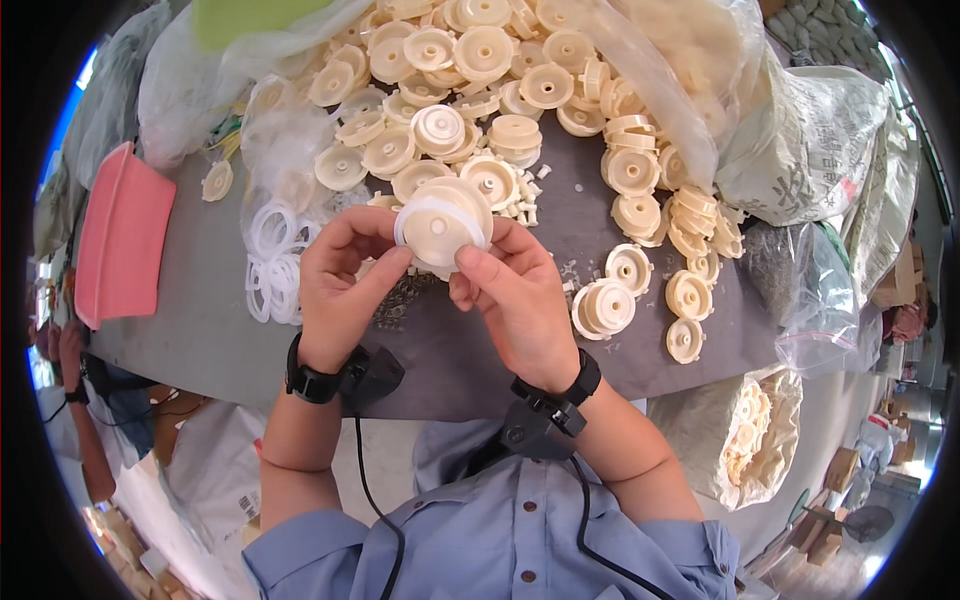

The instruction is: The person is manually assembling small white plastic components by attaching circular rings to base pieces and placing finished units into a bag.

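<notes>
Between both hands, over the grey table, I hold a cream plastic wheel with a white ring around its face. My left hand pinches the left rim between thumb and fingers. On the opposite rim my right hand presses with its thumb, fingers curled behind. Loose white rings lie in a pile left of my left hand. Small metal parts are scattered below the held wheel, and small white plugs lie just beyond my right hand. Several cream wheels are heaped farther back.
A pink tray stands at the table's left. More wheels line the right side, near a white woven sack and a clear bag. An open sack of cream parts sits below right. Another person's arm shows far left.
</notes>
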Tool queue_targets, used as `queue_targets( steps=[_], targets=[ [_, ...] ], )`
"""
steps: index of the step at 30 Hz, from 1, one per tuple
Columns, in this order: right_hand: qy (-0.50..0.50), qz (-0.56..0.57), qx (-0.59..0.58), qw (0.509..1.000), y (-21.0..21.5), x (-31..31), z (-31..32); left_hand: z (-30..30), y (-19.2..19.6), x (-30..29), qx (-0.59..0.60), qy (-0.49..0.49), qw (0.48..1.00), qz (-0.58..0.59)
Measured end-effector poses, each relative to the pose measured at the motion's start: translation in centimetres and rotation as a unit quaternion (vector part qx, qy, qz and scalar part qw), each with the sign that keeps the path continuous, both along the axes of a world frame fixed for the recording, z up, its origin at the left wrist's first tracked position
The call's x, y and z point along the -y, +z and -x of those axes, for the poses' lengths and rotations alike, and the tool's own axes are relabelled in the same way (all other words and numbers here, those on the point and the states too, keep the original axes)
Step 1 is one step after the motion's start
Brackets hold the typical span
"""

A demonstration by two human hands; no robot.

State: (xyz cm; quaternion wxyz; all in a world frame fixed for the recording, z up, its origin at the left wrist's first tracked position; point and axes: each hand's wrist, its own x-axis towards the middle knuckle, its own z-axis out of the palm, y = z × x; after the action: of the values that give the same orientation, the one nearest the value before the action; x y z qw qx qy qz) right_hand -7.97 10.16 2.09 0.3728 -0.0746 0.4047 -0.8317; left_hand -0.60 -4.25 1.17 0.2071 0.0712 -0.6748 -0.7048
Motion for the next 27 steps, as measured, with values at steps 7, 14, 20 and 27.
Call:
queue_targets(
  steps=[7, 14, 20, 27],
  targets=[
    [0.024, 0.045, -0.039, 0.998, -0.3, 0.0, -1.2, -0.1, 0.5, 0.2, 0.002, -0.02, 0.966, -0.258],
    [0.009, 0.056, -0.061, 0.996, -0.4, 0.5, -3.0, -0.2, -0.3, 0.2, -0.04, -0.07, 0.952, -0.294],
    [-0.006, -0.016, 0.027, 0.999, 0.3, 1.3, -4.7, -1.1, 0.0, -0.3, -0.068, -0.104, 0.952, -0.28],
    [0.032, -0.083, -0.022, 0.996, 1.4, -0.6, -3.1, -0.9, 0.3, -1.2, 0.012, -0.076, 0.968, -0.24]
  ],
)
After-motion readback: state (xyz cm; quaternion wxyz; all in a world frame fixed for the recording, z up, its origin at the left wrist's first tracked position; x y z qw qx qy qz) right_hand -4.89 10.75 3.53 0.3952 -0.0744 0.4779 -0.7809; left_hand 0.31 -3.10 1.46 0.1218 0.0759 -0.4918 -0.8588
